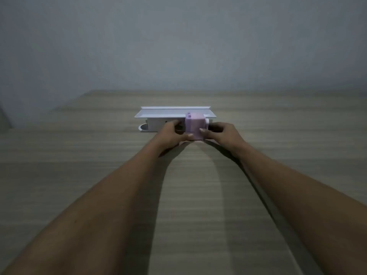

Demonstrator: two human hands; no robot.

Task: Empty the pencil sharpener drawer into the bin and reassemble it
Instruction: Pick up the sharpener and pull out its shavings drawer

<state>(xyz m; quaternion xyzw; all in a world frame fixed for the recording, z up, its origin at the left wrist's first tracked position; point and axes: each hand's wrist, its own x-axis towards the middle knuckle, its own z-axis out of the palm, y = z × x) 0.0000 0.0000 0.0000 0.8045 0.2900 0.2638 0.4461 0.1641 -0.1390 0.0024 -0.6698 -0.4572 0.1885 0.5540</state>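
Two hands on the sharpener

Two bare forearms reach across a wood-grain tabletop (pixel 79 155) toward a pale wall. Just behind the sharpener, near the tabletop's far edge, sits a white plastic organiser (pixel 158 120) with a flat tray top and a round hole at its left end. The pink pencil sharpener (pixel 195 127), a small boxy block, stands upright on the tabletop, right in front of the organiser's right half. At the sharpener's left side, the left hand (pixel 171 133) is closed on it, thumb on the near face, fingers curled behind. At the sharpener's right side, the right hand (pixel 222 133) grips it likewise, thumb tip on the front, fingers reaching around by a white part (pixel 207 123) on that side.
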